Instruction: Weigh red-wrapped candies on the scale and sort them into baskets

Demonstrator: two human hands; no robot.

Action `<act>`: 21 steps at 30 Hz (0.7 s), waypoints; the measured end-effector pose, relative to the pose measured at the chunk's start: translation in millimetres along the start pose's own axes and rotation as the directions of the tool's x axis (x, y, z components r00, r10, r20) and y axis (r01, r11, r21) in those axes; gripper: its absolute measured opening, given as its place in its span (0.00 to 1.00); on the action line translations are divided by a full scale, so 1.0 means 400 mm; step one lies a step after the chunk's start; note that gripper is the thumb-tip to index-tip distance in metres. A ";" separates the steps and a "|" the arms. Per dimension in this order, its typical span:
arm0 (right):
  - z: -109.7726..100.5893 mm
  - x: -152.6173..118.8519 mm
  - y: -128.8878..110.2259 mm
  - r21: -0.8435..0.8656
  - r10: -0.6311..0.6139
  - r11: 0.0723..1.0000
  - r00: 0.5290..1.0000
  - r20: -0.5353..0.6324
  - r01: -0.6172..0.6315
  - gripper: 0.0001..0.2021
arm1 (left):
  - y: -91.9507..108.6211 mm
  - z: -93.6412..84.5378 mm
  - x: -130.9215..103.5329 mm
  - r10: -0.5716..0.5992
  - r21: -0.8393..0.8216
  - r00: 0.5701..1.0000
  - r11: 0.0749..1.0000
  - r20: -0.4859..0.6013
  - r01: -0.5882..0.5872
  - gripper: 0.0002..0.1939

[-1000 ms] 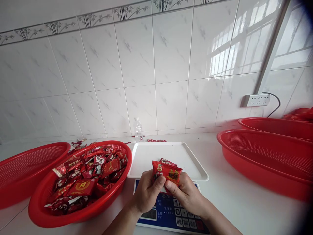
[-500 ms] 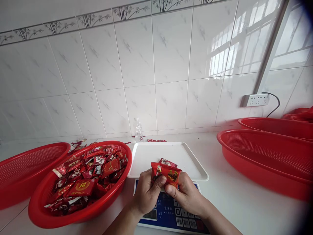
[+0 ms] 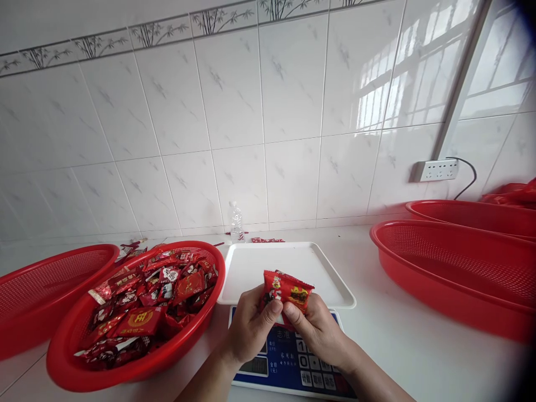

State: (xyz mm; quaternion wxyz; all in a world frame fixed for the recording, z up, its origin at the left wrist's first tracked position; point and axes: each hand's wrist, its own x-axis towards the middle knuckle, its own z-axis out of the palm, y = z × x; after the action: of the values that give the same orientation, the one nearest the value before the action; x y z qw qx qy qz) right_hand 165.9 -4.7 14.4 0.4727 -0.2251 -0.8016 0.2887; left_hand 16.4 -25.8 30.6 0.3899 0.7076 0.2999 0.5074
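Both my hands grip one small red snack packet (image 3: pixel 288 289) above the front of a digital weighing scale (image 3: pixel 272 374). My left hand (image 3: pixel 253 321) closes on its left side, thumb on the front face. On the right side, my right hand (image 3: pixel 320 329) pinches it, with its thumb tip beside the left thumb. Behind this packet another red wrapper edge (image 3: pixel 288 275) shows, mostly hidden. The scale's white tray (image 3: pixel 268 262) lies behind my hands. To the left stands a red basket (image 3: pixel 125 382) heaped with red snack packets (image 3: pixel 144 318).
Another red basket (image 3: pixel 58 268) stands at far left. Two red baskets, one nearer (image 3: pixel 439 279) and one behind (image 3: pixel 464 209), are on the right. A clear plastic bottle (image 3: pixel 236 223) stands by the tiled wall, near a red wrapper strip (image 3: pixel 268 240). A power strip (image 3: pixel 438 170) hangs on the wall.
The packet has been raised slightly and tilted more upright in my hands. The wrapper behind it is now more covered. The baskets and scale stay in place.
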 end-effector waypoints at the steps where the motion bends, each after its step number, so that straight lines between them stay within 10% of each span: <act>1: 0.000 0.000 0.001 0.020 0.014 1.000 1.000 -0.015 -0.014 0.19 | 0.003 0.000 0.001 -0.019 0.002 1.000 1.000 0.005 0.019 0.19; 15: -0.005 0.003 -0.008 -0.084 0.072 0.994 0.997 0.035 -0.069 0.25 | -0.025 0.002 -0.004 -0.087 -0.026 0.977 0.996 -0.196 0.084 0.18; 21: -0.001 0.000 -0.005 -0.042 0.018 0.999 1.000 0.001 -0.018 0.22 | -0.024 -0.001 -0.002 -0.104 -0.055 0.989 0.994 -0.109 0.099 0.19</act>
State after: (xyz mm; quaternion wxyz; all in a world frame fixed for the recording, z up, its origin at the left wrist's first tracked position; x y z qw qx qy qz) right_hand 165.9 -6.2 15.9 0.4646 -0.2419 -0.8058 0.2762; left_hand 15.6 -21.4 21.9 0.4154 0.6521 0.3440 0.5328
